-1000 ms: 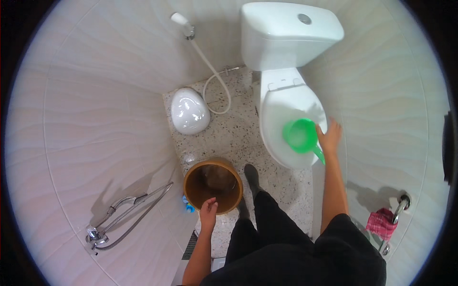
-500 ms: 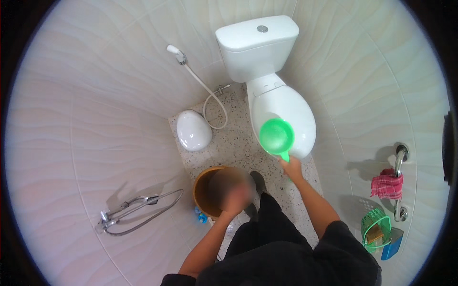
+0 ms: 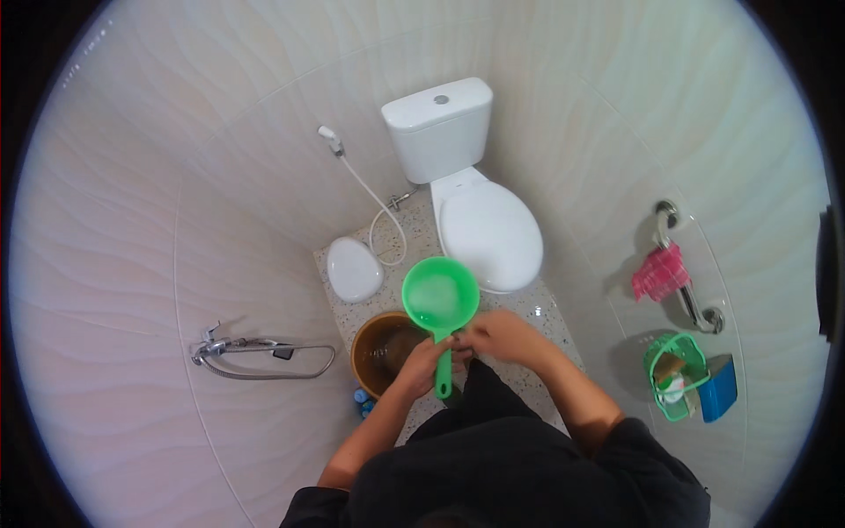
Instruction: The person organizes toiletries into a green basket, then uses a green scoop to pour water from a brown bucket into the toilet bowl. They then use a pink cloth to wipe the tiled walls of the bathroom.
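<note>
My left hand (image 3: 422,368) is closed round the handle of a green plastic water dipper (image 3: 443,271). The dipper's bowl faces up, with something cloudy and whitish in it that looks like soapy water. Close by the handle, on its right side, is my right hand (image 3: 495,336) with the fingers curled; the fingertips are partly hidden, and whether they hold anything does not show. Below the dipper and to its left stands an orange-brown bucket (image 3: 359,363) with dark water in it. Beyond the dipper is a white toilet (image 3: 493,233), its lid down.
A small white bin (image 3: 355,269) stands by the left wall under a hand spray (image 3: 332,141) with a white hose. A shower mixer (image 3: 211,346) juts from that wall. On the right are a grab bar (image 3: 694,310), a pink cloth (image 3: 658,274) and a green basket (image 3: 658,370).
The dipper has moved left from over the toilet lid and passed from my right hand to my left. My left hand has come up from over the bucket. The view has shifted.
</note>
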`<state>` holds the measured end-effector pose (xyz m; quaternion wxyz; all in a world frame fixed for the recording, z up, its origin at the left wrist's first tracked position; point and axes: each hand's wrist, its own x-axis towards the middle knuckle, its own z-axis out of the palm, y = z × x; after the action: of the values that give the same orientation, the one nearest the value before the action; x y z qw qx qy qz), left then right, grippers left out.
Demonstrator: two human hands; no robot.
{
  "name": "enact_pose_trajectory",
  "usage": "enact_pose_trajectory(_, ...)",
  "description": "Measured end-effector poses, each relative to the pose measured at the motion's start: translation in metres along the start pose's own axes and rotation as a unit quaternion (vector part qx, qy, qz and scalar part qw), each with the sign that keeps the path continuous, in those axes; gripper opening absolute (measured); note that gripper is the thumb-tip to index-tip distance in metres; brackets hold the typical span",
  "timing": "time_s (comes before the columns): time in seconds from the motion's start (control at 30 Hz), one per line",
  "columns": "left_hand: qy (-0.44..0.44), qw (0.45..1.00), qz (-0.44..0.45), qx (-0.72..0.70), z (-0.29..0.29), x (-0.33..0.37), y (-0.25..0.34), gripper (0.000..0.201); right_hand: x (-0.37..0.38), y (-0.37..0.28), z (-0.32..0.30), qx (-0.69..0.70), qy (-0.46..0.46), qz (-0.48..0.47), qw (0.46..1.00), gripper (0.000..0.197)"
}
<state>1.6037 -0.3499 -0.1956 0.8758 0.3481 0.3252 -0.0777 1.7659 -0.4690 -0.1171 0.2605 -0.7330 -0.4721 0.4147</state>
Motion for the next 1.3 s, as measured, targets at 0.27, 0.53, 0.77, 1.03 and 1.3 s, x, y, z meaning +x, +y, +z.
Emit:
enact_pose_trajectory(0.27, -0.016, 0.996, -0.058, 0.067, 0.051, -0.020, -0.028, 0.023, 0.076, 0.122, 0.089, -0.223, 0.127, 0.098, 0.961, 0.024)
enact_pose_trajectory(0.53, -0.011, 0.983, -0.113, 0.142, 0.109, 0.010, -0.046, 0.026, 0.013, 0.138, 0.033, -0.264, -0.012, 0.098, 0.959, 0.030)
enact_pose_trajectory(0.77, -0.064, 0.974, -0.129, 0.173, 0.172, 0.056, -0.065, 0.029, -0.093, 0.161, -0.043, -0.146, 0.196, 0.143, 0.959, 0.032)
enact_pose_trajectory(1.03, -0.057, 0.963, -0.062, 0.257, 0.202, 0.065, -0.058, 0.022, -0.229, 0.176, -0.164, -0.218, 0.497, 0.219, 0.811, 0.064)
enact_pose_trajectory(1.3, -0.031, 0.968, -0.024, 0.248, 0.207, 0.026, -0.035, 0.024, -0.239, 0.214, -0.182, -0.004, 0.665, 0.023, 0.746, 0.030)
